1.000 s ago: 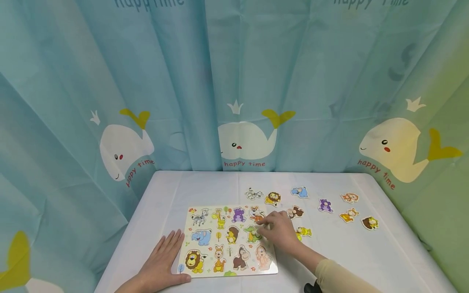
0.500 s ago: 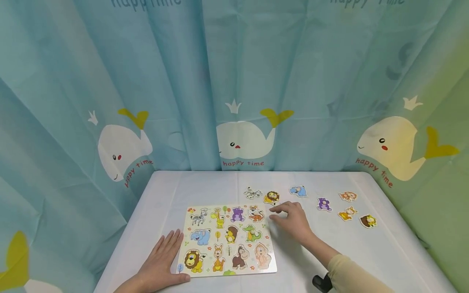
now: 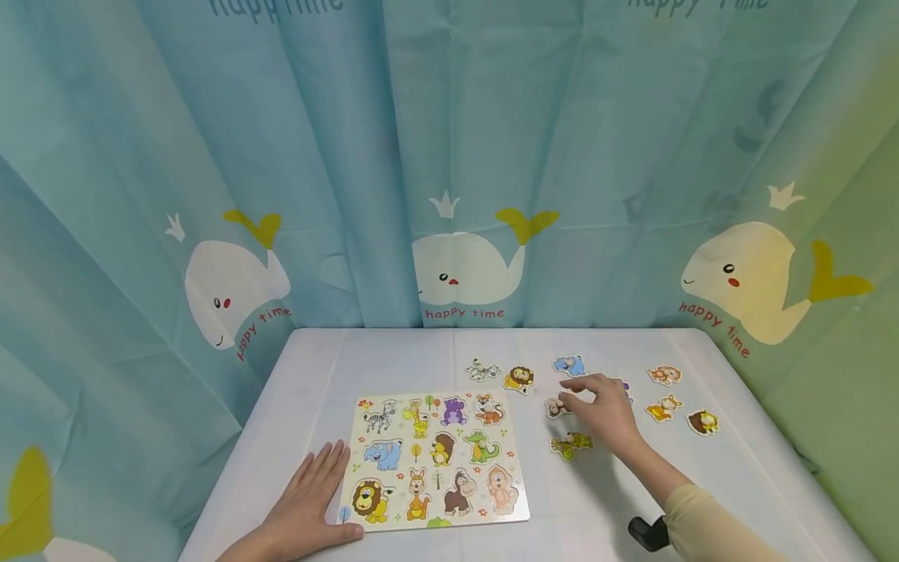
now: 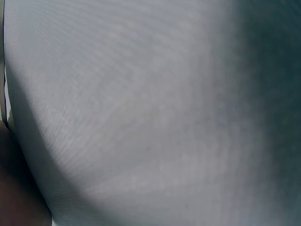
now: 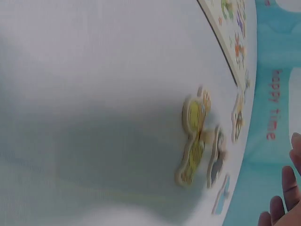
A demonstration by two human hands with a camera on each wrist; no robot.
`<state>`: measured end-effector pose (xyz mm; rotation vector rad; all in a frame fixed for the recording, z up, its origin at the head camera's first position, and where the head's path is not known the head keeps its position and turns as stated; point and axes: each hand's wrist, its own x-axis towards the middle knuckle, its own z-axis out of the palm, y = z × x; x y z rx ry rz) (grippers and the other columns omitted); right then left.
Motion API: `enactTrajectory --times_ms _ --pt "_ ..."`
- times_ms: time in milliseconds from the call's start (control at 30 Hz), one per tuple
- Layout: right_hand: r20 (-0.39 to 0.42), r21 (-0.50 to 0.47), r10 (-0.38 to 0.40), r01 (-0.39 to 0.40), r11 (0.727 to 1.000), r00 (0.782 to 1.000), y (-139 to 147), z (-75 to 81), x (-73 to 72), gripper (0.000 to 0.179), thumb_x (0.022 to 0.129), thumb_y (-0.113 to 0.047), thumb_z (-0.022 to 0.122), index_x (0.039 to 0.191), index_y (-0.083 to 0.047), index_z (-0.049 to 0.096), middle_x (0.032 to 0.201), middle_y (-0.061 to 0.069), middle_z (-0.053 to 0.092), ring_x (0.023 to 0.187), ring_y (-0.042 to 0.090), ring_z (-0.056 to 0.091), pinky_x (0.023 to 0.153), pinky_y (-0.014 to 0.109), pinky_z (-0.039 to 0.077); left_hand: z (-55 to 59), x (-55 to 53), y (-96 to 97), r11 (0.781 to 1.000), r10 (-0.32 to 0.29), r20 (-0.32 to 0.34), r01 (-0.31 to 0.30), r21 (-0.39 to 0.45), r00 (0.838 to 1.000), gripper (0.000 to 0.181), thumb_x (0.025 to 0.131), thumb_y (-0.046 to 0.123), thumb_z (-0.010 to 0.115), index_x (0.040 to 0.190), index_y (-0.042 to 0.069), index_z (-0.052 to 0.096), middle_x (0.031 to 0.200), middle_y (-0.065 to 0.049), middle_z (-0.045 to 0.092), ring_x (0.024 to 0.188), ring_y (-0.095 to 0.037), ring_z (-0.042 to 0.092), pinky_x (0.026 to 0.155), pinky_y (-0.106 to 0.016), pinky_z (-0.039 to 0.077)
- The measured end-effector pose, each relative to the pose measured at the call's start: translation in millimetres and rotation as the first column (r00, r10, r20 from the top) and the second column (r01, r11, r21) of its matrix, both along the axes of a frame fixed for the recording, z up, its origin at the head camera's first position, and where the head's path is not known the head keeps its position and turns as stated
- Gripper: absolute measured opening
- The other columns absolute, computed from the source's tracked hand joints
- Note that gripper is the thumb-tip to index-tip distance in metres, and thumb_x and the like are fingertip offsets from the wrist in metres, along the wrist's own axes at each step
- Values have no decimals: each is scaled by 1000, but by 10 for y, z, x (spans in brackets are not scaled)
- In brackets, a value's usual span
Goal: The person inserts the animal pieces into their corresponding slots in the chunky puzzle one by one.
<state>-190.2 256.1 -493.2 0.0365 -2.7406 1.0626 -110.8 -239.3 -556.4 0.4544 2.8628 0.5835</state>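
A flat puzzle board (image 3: 438,468) with several animal pictures in rows lies on the white table. My left hand (image 3: 309,499) rests at its left edge, fingers straight, thumb on the lower left corner. My right hand (image 3: 607,410) hovers over the loose pieces, thumb and forefinger apart with nothing visible between them. Just beside those fingertips lies a brown monkey puzzle piece (image 3: 557,406), partly hidden by the hand. A giraffe puzzle piece (image 5: 194,136) with a small knob lies nearer me. The left wrist view is mostly blurred pale cloth.
Zebra (image 3: 483,370), lion (image 3: 518,379) and elephant (image 3: 569,365) pieces lie behind the board. Farther right are a monkey (image 3: 664,375), a kangaroo (image 3: 663,408) and a hedgehog (image 3: 703,422). A purple piece (image 3: 627,392) is mostly covered by my right hand. A whale-print curtain (image 3: 463,156) hangs behind.
My right hand has left the board's right side and moved right over the loose pieces, uncovering the tiger and crocodile pictures. My left hand stays at the board's left edge.
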Motion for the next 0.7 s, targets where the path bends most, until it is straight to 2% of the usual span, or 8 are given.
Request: enactTrajectory --times_ms 167,400,700 --pt "16 -3 -30 30 1000 999 173 41 9 29 94 -22 76 119 -6 76 113 14 68 113 35 48 79 42 39 -3 3 5 1000 2 -8 -2 -2 1000 126 71 81 68 160 1 29 169 -13 21 155 -37 11 113 -17 -22" --pt "-64 18 -62 63 998 996 437 59 7 31 94 -23 76 117 -3 76 111 19 69 105 39 54 78 42 36 -2 3 12 1000 -2 -7 2 -6 1000 128 69 82 68 160 1 28 169 -14 22 155 -38 12 113 -17 -22" --pt "-102 44 -132 137 990 986 780 107 23 34 96 -24 73 120 0 73 112 24 68 107 43 52 81 48 36 8 2 11 1000 2 10 -2 -3 1000 132 66 83 69 161 2 27 169 -13 20 156 -37 10 112 -18 -22"
